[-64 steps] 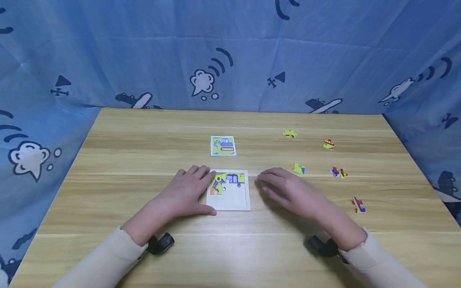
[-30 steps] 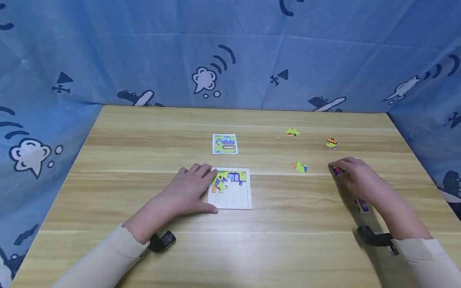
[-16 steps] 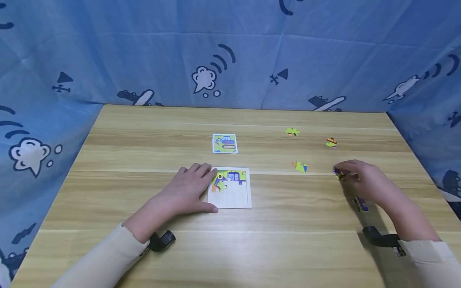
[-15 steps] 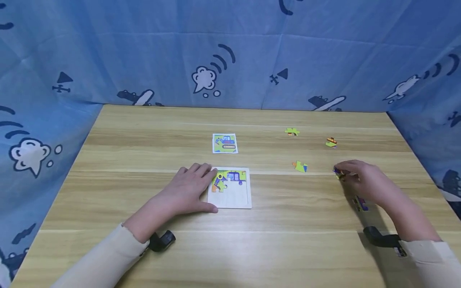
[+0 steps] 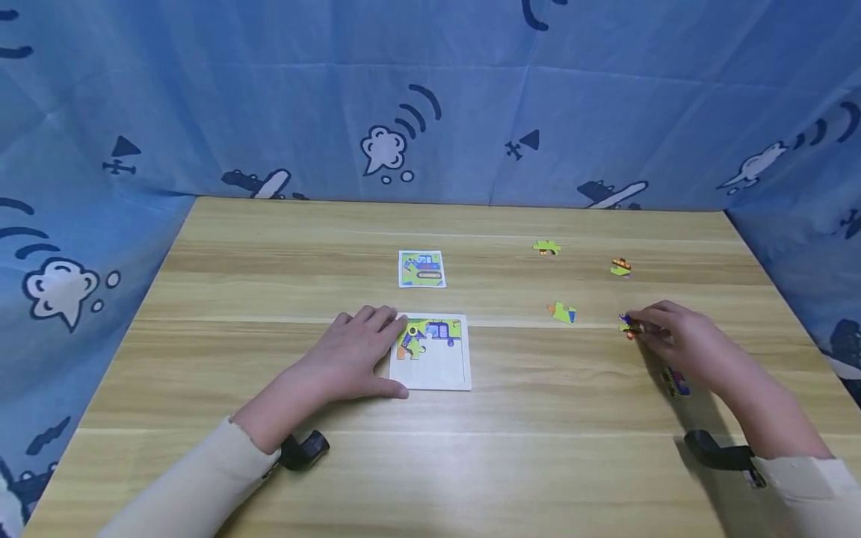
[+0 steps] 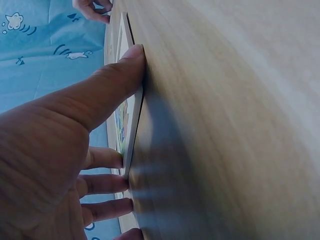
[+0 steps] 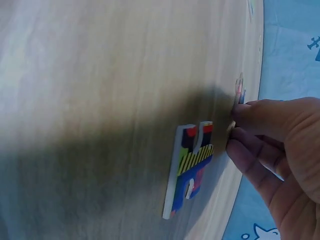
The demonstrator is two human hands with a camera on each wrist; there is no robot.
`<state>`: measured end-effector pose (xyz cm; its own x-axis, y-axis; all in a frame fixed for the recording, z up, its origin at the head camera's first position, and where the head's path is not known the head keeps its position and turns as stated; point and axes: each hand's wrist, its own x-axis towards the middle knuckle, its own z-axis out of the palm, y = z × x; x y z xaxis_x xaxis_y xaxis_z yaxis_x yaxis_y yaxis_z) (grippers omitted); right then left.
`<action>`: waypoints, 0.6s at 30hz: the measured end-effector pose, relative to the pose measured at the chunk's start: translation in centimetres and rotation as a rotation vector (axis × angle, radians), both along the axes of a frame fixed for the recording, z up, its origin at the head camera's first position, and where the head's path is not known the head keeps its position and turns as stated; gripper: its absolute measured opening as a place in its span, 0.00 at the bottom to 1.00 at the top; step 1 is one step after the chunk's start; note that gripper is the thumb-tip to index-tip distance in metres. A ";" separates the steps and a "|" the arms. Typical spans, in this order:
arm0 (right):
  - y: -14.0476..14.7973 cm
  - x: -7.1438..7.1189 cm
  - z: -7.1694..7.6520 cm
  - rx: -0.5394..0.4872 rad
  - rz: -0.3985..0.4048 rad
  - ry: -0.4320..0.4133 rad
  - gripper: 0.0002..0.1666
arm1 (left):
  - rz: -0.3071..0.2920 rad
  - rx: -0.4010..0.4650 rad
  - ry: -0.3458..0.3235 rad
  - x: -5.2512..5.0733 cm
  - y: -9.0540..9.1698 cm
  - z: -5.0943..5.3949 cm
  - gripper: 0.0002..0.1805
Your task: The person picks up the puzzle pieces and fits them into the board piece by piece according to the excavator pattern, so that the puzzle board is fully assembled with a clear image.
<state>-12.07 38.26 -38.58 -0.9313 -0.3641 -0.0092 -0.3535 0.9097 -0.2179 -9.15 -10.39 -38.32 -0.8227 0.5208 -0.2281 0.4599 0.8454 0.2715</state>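
A square white puzzle tray (image 5: 437, 373) lies at the middle of the table, with joined pieces along its upper part and upper left. My left hand (image 5: 356, 355) rests at its left edge, fingers spread; in the left wrist view the thumb of that hand (image 6: 65, 140) touches the rim of the tray (image 6: 135, 112). My right hand (image 5: 686, 340) pinches a blue, yellow and red puzzle piece (image 5: 627, 326) between thumb and fingers. In the right wrist view, the right hand (image 7: 285, 155) partly hides that piece. A striped piece (image 7: 195, 165) lies nearer the camera, beside the hand.
A small picture card (image 5: 421, 269) with a blue digger lies behind the tray. Loose pieces lie at the right: a green one (image 5: 547, 246), a green and blue one (image 5: 563, 312) and a red and green one (image 5: 621, 267). Patterned blue cloth (image 5: 457, 104) stands behind the table.
My right hand has moved from beside the tray out to the right and taken hold of a piece, which has turned between its fingers. The left hand has stayed at the tray.
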 end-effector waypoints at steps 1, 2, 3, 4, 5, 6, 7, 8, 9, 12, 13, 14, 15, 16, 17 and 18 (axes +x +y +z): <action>0.0 0.0 0.1 0.004 -0.005 -0.008 0.22 | 0.000 0.000 -0.001 0.0 0.0 0.0 0.59; -0.1 0.0 0.1 0.005 -0.003 -0.003 0.21 | -0.001 -0.001 -0.002 0.0 0.0 -0.1 0.59; -0.1 0.0 0.0 0.004 -0.001 0.000 0.21 | -0.001 -0.002 -0.004 -0.1 0.0 -0.1 0.59; -0.1 0.0 0.0 0.002 0.001 0.002 0.21 | -0.002 -0.004 -0.004 -0.1 0.0 -0.1 0.59; -0.1 -0.1 0.0 0.001 0.003 0.012 0.21 | -0.002 -0.006 -0.006 -0.1 0.0 -0.1 0.59; -0.1 -0.1 -0.1 -0.004 0.007 0.016 0.21 | 0.000 -0.007 -0.008 -0.1 0.0 -0.1 0.59; -0.1 -0.2 -0.1 -0.009 0.008 0.018 0.21 | 0.001 -0.009 -0.010 -0.1 0.0 -0.1 0.59; 0.0 -0.2 -0.1 -0.014 0.008 0.017 0.21 | 0.003 -0.010 -0.012 -0.1 0.0 0.0 0.59; 0.0 -0.2 -0.2 -0.017 0.007 0.017 0.21 | 0.003 -0.011 -0.013 -0.1 0.0 0.0 0.59; 0.0 -0.3 -0.2 -0.022 0.001 0.027 0.20 | 0.004 -0.011 -0.013 -0.1 0.0 0.0 0.59; -0.1 -0.3 -0.3 -0.025 -0.001 0.028 0.20 | 0.005 -0.012 -0.013 -0.1 0.0 0.0 0.59; -0.1 -0.3 -0.3 -0.028 -0.002 0.033 0.20 | 0.006 -0.012 -0.012 -0.1 0.0 0.0 0.59; -0.2 -0.3 -0.3 -0.029 0.000 0.043 0.20 | 0.007 -0.013 -0.012 -0.1 0.0 0.0 0.59; -0.2 -0.3 -0.2 -0.030 0.000 0.046 0.20 | 0.007 -0.013 -0.010 -0.1 0.0 0.0 0.59; -0.3 -0.3 -0.2 -0.029 -0.001 0.056 0.20 | 0.008 -0.013 -0.010 -0.1 0.1 0.0 0.59; -0.4 -0.2 -0.1 -0.032 0.003 0.068 0.20 | 0.008 -0.013 -0.010 -0.1 0.1 0.0 0.59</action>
